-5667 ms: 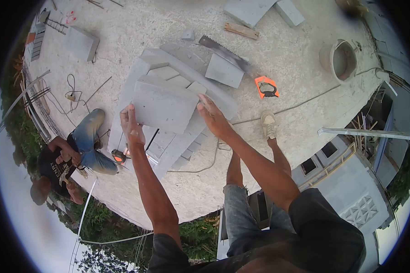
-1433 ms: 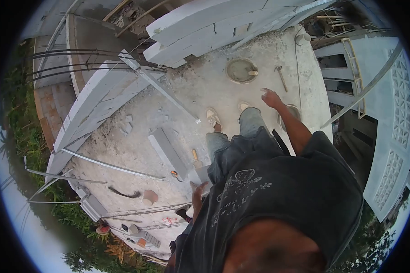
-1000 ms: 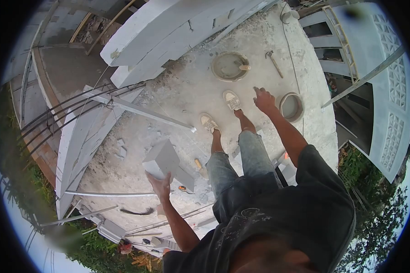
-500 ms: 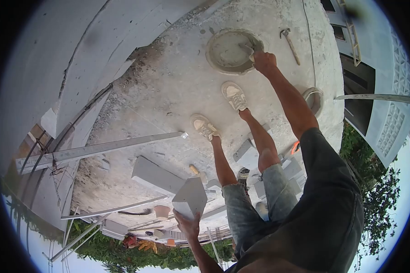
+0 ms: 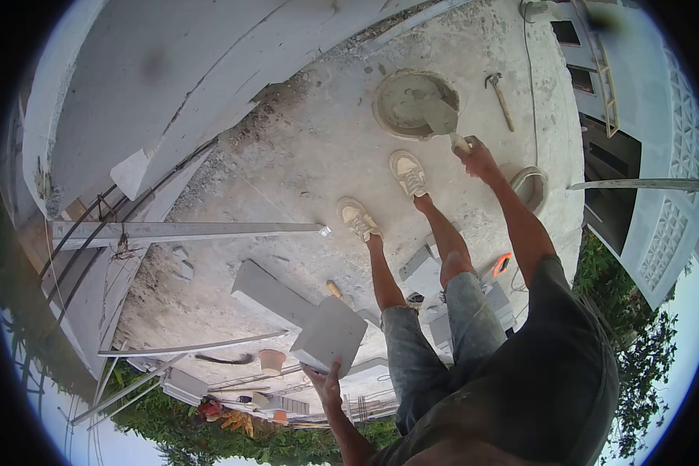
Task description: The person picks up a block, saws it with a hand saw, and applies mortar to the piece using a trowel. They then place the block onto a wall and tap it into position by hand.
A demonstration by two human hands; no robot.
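At the lower left my left hand point(image 5: 326, 386) holds a grey block point(image 5: 330, 335), with fingers and thumb against its lower end. My right hand point(image 5: 478, 159) is closed round the handle of a trowel point(image 5: 440, 116). Grey mortar covers the trowel's blade, which is over the near right side of a round basin point(image 5: 380, 118). Wet mortar point(image 5: 405, 99) lies in the basin.
A hammer point(image 5: 501, 102) lies right of the basin. Below it is a round bucket point(image 5: 542, 191). A metal bar point(image 5: 241, 231) juts in from the left. A long block point(image 5: 270, 293) and an orange-handled tool point(image 5: 502, 265) lie nearer my legs.
My right hand has drawn the trowel back from the mortar, and its loaded blade now shows. The block in my left hand has turned, showing a broader face. The whole view has shifted slightly.
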